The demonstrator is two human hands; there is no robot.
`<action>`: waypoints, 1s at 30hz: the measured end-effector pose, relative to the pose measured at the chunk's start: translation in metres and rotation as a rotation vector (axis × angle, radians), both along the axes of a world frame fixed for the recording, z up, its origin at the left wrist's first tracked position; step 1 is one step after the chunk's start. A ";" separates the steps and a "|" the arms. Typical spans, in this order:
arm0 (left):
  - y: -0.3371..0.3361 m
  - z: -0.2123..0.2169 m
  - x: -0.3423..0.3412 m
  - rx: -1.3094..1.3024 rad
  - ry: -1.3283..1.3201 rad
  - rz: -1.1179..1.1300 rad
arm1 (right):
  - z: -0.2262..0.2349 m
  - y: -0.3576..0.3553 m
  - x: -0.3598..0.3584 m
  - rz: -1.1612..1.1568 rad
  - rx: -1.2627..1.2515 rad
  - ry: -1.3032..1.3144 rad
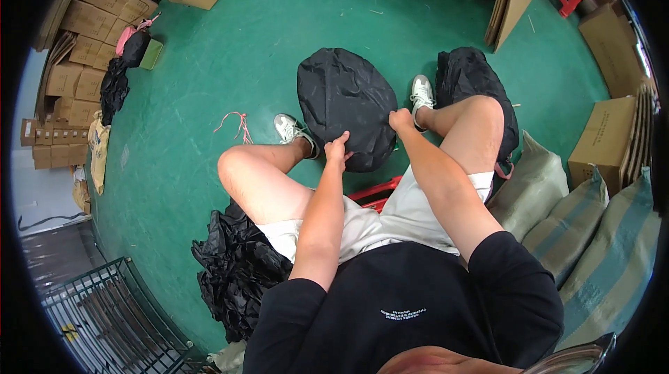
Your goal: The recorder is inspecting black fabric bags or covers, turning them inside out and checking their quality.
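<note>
One black bundle (345,98): 12 o'clock from the person, between the two shoes (421,92); soft, rounded; can't tell if its underside bears on the green floor (230,46)
Long axis: roughly 11 to 5 o'clock
Left hand (337,150): at the bundle's 6 o'clock edge; bundle's middle lies at 12 from here
Left grip: thumb on top, fingers partly hidden; can't tell whether they pinch the cloth
Right hand (400,120): at the bundle's 3-4 o'clock edge; middle lies at 9
Right grip: curled tight, pinching the bundle's edge
Nearer hand: both touch the edge; left looks slightly closer to the middle
Second black bag (468,71): 3 o'clock of the bundle, just outside the right shoe; pink strap (506,168) at its near end
Black heap (240,269): 7 o'clock, crumpled
Pink cord (244,126): between 8 and 9 o'clock, loose on floor
Striped sacks (606,276): 4 o'clock
Shirt (432,283) print: small white lettering, upside down in this view
Stacked cartons (97,22) print: 10 o'clock, small dark marks, too small to read
Bundle print: none visible on the side facing up
</note>
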State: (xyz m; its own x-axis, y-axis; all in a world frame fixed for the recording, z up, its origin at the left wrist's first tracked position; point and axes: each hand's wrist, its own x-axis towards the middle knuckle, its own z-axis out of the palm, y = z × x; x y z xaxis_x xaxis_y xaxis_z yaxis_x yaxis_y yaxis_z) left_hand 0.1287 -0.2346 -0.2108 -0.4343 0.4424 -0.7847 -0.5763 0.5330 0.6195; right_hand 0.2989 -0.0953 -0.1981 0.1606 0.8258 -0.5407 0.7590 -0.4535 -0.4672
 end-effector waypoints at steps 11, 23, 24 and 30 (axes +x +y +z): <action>-0.018 0.019 0.012 -0.330 0.284 0.110 | -0.017 -0.013 0.019 0.310 -0.665 0.036; -0.045 -0.027 -0.016 -0.354 0.500 -0.024 | 0.061 -0.025 -0.013 0.466 -0.394 -0.143; -0.038 -0.017 -0.008 -0.321 0.463 -0.077 | 0.057 -0.019 -0.005 0.448 -0.400 -0.150; -0.035 0.008 -0.008 -0.351 0.474 -0.367 | 0.058 0.014 -0.034 0.460 0.432 -0.249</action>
State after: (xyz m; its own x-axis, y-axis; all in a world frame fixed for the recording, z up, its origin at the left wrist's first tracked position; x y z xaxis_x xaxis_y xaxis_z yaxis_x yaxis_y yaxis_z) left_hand 0.1205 -0.2692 -0.2028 -0.6361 0.3807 -0.6711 -0.0302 0.8568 0.5147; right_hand 0.2644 -0.0817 -0.1398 -0.1819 0.9735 -0.1387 0.9384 0.1297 -0.3204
